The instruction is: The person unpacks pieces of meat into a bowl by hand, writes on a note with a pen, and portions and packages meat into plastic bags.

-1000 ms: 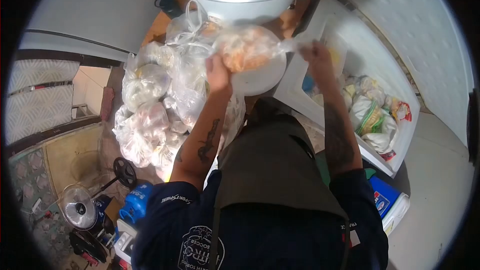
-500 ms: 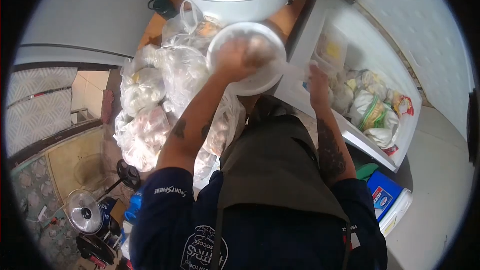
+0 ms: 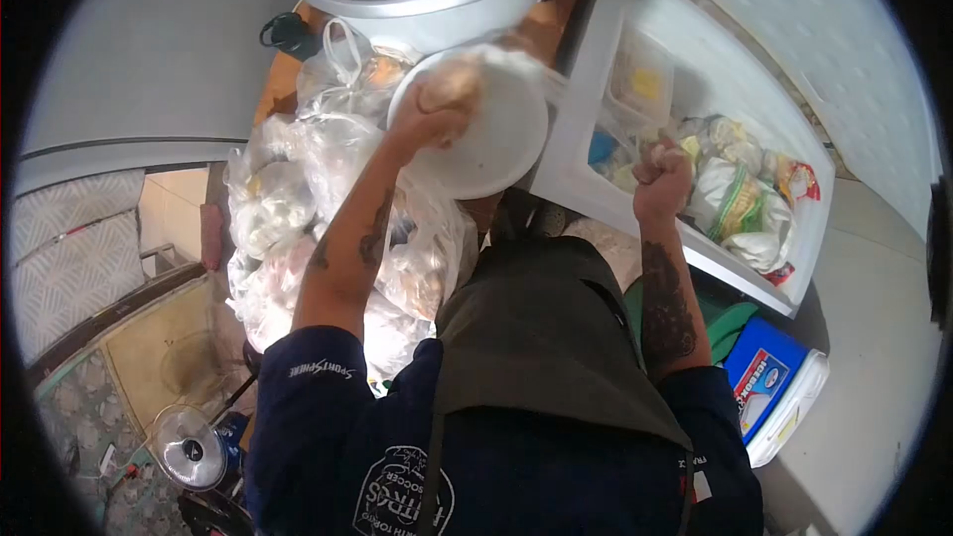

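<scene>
My left hand (image 3: 429, 126) is closed around a pale brown bagged lump (image 3: 454, 85), blurred by motion. Clear plastic trails from it toward the right. It is held above a round white basin (image 3: 501, 144), whose visible bottom is bare except for small specks. My right hand (image 3: 662, 174) is a fist over the near side of an open white freezer (image 3: 586, 104); what its fingers hold, if anything, I cannot make out. Just beyond that hand lie several bagged foods (image 3: 730, 189) and a clear tub with a yellow patch (image 3: 643, 79).
Several filled clear plastic bags (image 3: 342, 169) are heaped left of the basin. Behind stands a large white pot with a metal lid (image 3: 427, 5) on a wooden table (image 3: 283, 74). A blue box (image 3: 764, 377) sits low at right, a fan (image 3: 189, 449) low at left.
My left hand has risen out of the basin, lifting the bagged lump. My right hand has moved right, away from the basin and over the freezer. The view has shifted slightly.
</scene>
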Motion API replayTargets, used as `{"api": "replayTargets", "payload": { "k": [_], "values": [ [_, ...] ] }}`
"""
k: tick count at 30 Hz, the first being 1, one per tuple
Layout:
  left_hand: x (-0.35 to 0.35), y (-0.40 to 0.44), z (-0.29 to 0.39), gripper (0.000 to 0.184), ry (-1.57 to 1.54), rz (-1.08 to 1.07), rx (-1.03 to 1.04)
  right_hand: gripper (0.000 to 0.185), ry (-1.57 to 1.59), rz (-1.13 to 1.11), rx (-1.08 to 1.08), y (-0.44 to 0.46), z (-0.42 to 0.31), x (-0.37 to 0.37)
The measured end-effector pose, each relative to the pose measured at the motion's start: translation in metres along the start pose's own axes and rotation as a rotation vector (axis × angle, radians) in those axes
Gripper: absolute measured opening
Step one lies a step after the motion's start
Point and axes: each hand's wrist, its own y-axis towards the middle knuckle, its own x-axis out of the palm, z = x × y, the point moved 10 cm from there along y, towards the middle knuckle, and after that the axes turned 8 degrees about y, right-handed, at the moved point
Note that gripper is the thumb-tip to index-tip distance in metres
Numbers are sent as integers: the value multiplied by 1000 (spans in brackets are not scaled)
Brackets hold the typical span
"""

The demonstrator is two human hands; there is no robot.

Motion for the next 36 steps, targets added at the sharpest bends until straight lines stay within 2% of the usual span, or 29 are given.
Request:
{"api": "replayTargets", "payload": {
  "k": [1, 4, 6, 7, 8, 11, 12, 15, 16, 19, 23, 26, 27, 29, 32, 33, 35, 36],
  "values": [
    [-6, -7, -8, 77, -176, -9, 25, 16, -20, -2, 31, 3, 1, 16],
    [-7, -30, -41, 78, -646, -76, 101, 22, -410, -63, 63, 11, 54, 88],
    [0, -58, -7, 79, -636, -61, 128, 38, -898, -457, 79, 6, 76, 178],
    [3, -67, 6, 80, -633, -52, 147, 50, -689, -590, 224, -9, 80, 223],
    [4, -70, 1, 73, -744, -57, 123, 63, -478, -710, 377, -30, 86, 256],
    [3, -83, 24, 69, -361, 248, 153, 69, -609, -691, 304, -23, 108, 264],
    [0, -87, 22, 70, -238, 339, 162, 77, -493, -802, 302, -25, 109, 271],
    [21, -106, 34, 65, -324, 307, 238, 78, -467, -720, 519, -37, 120, 266],
    [28, -113, 38, 62, -362, 293, 236, 72, -415, -676, 611, -40, 128, 262],
    [31, -124, 34, 60, -320, 392, 246, 65, -334, -649, 718, -43, 133, 257],
    [40, -118, 29, 57, -331, 377, 214, 59, -231, -718, 834, -37, 144, 244],
    [50, -111, 25, 59, -391, 371, 189, 60, -149, -801, 871, -33, 149, 241],
    [50, -110, 25, 60, -413, 415, 206, 60, -181, -764, 875, -30, 146, 240],
    [56, -109, 25, 64, -454, 510, 238, 60, -240, -692, 889, -27, 142, 239],
    [52, -111, 21, 68, -561, 786, 271, 61, -293, -789, 862, -15, 171, 207],
    [50, -105, 23, 68, -590, 734, 299, 67, -497, -876, 756, -47, 101, 259],
    [47, -105, 16, 68, -662, 629, 326, 72, -312, -1047, 705, -50, 108, 264],
    [46, -102, 9, 65, -683, 537, 254, 71, -330, -1090, 684, -49, 108, 264]
  ]
}}
